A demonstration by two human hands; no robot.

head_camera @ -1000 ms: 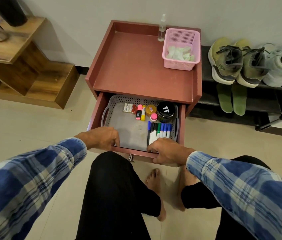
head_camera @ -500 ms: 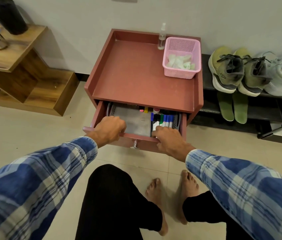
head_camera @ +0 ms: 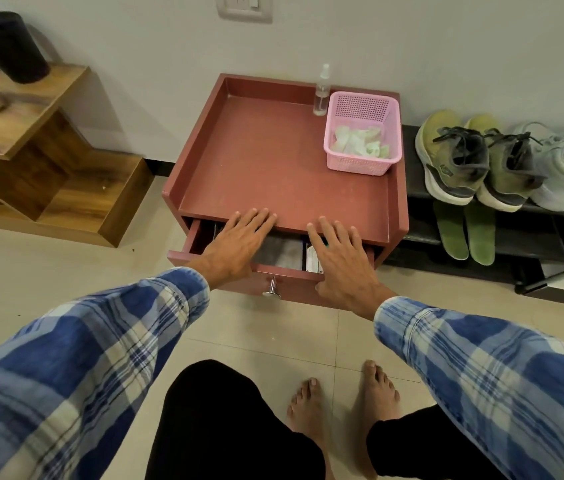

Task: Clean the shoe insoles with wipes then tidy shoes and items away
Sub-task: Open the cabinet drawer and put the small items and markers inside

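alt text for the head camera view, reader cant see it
A left hand and a right hand lie flat over a partly open drawer of a red side table. On its top stand a pink basket of wipes and a spray bottle; shoes sit on a rack to the right, two green insoles below them.

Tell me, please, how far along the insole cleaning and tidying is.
Done: crumpled white wipes lie in the pink plastic basket; olive-green sneakers sit on the black shoe rack. In hand: left hand and right hand lie flat over the part-open red drawer. Left: shutting it; green insoles lie outside the shoes.
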